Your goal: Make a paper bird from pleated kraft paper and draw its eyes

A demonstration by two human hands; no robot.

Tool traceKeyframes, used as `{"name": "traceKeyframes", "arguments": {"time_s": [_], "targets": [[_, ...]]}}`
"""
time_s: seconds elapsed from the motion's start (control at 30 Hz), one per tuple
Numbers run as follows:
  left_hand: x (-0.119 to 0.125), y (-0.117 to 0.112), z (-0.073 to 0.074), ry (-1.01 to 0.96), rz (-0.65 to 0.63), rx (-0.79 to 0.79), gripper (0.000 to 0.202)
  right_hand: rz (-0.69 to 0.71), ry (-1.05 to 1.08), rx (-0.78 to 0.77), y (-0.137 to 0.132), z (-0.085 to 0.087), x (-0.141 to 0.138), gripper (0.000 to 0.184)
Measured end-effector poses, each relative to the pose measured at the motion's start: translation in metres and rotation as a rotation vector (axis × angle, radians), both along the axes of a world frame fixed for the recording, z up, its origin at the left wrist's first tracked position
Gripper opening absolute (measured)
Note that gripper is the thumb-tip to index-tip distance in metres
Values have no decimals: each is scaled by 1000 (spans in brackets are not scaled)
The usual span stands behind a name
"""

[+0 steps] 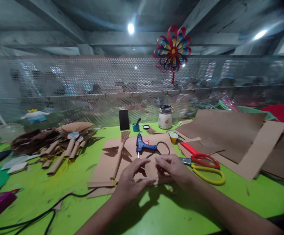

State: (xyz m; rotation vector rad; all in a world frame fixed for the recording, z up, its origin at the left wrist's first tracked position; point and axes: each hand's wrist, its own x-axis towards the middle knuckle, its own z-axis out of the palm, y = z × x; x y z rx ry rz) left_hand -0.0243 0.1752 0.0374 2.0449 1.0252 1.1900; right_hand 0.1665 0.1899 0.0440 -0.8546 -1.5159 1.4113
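A small piece of brown kraft paper (151, 170) is between my hands, above a stack of brown paper sheets (101, 173). My right hand (174, 168) pinches its right edge. Curved around the paper's left side, my left hand (132, 179) has thumb and fingers apart; whether a fingertip touches the paper I cannot tell. Just beyond my hands lies a blue glue gun (142, 143) on the stack. A rolled paper stick with a pleated fan top (118, 156) rests to its left. Large scissors (200, 163) with red and yellow handles lie beside my right hand.
Finished paper fans (70, 140) are piled at left. Large brown sheets (220, 130) cover the right side. A black cord (75, 195) crosses the green table (83, 215). A white bottle (165, 119), phone-like black slab (124, 119) and yellow cup (173, 137) stand further back.
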Motion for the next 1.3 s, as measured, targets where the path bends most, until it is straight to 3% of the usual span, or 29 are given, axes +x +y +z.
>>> {"name": "traceKeyframes", "arguments": {"time_s": [0.2, 0.4, 0.6, 0.77, 0.93, 1.1, 1.3], "targets": [[-1, -2, -3, -81, -59, -169, 46, -6, 71, -7, 4, -3, 2, 46], [-1, 1, -9, -175, -71, -289, 48, -50, 5, -11, 5, -4, 1, 45], [3, 7, -19, -275, -174, -547, 53, -51, -54, -20, 7, -3, 2, 43], [4, 9, -21, -290, -194, -601, 53, 60, -117, -44, 4, -4, 1, 37], [6, 7, -16, -400, -220, -680, 61, 16, -119, -40, 5, -5, 1, 37], [9, 1, -9, -463, -209, -779, 33, -32, -106, -62, 5, -2, 0, 41], [10, 0, -8, -491, -192, -825, 27, -43, -106, -103, 3, -2, -2, 42]]}}
